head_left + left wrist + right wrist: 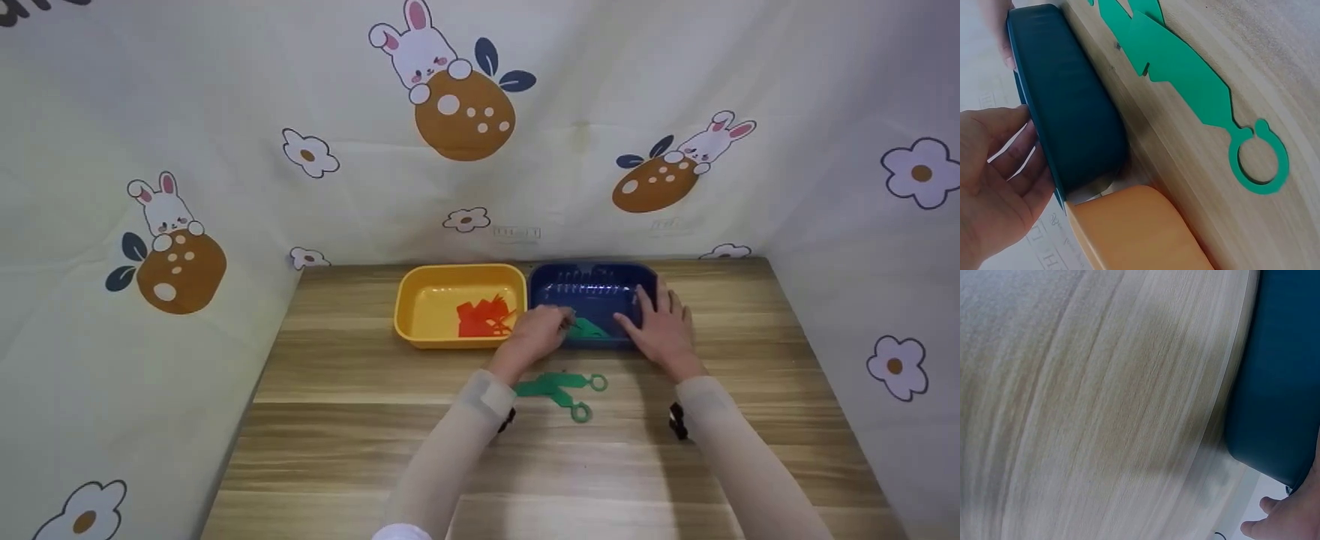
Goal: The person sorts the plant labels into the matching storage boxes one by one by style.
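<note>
My left hand (534, 334) reaches over the near left rim of a dark blue tray (544, 281), fingers bent inward. Its fingertips are close to flat green pieces (589, 328) lying inside; the rim hides them in the left wrist view, and I cannot tell whether they pinch a piece. My right hand (664, 326) spreads its fingers over the tray's right side, thumb inside it. In front of the tray lie flat green pieces with ring ends (555, 384), overlapping on the table. One ring (1258, 163) shows large in the left wrist view.
A yellow tray (405, 341) stands directly left of the blue one, with flat red pieces (480, 319) inside. Both trays sit at the back of the wooden table (337, 435), before a printed cloth (345, 202) that also hangs along both sides.
</note>
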Motion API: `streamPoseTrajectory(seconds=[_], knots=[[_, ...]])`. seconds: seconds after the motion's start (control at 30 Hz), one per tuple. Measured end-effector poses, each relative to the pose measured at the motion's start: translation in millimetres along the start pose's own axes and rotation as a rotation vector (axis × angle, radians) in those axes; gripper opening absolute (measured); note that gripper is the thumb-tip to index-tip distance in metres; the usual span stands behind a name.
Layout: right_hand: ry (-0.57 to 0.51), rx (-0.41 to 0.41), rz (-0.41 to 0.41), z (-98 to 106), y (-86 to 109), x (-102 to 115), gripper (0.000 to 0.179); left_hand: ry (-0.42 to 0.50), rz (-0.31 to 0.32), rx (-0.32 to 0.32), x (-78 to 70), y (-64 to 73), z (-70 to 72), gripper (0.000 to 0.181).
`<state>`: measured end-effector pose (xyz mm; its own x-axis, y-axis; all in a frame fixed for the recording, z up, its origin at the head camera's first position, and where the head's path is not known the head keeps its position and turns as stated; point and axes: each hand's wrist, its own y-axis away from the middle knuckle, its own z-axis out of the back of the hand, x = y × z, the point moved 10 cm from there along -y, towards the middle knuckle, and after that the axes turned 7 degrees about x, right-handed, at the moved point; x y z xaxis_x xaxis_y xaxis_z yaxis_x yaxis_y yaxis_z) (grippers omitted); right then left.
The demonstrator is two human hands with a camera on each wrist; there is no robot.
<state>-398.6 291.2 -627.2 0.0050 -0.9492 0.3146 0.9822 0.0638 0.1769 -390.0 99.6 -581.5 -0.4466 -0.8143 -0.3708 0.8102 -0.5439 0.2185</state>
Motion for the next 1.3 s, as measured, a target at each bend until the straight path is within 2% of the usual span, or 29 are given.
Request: streamPoseTrajectory(seconds=[0.13, 0.53, 0.77, 0.93, 1.3], knots=[[-0.001, 0.009, -0.005, -1, 0.2, 1, 0.086, 0.002, -0.005, -0.007, -1.1, 6.6, 0.1, 0.024], [0.005, 0.010, -0.005, 0, -0.1, 1, 0.089, 0.086, -0.004, -0.018, -0.1, 30.7, -3.6, 0.026], [0.017, -0.005, 0.001, 3, 1.1, 0, 0.090, 0.103, -0.048, -0.053, -2.1, 41.8, -4.0, 0.024], [0.013, 0.006, 0.002, 1, 0.7, 0, 0.093, 0.117, -0.062, -0.049, 0.1, 46.6, -11.3, 0.022], [0.009, 0.010, -0.001, 1, 1.2, 1, 0.090, 0.127, -0.049, -0.015, 9.9, 55.8, -31.9, 0.022]])
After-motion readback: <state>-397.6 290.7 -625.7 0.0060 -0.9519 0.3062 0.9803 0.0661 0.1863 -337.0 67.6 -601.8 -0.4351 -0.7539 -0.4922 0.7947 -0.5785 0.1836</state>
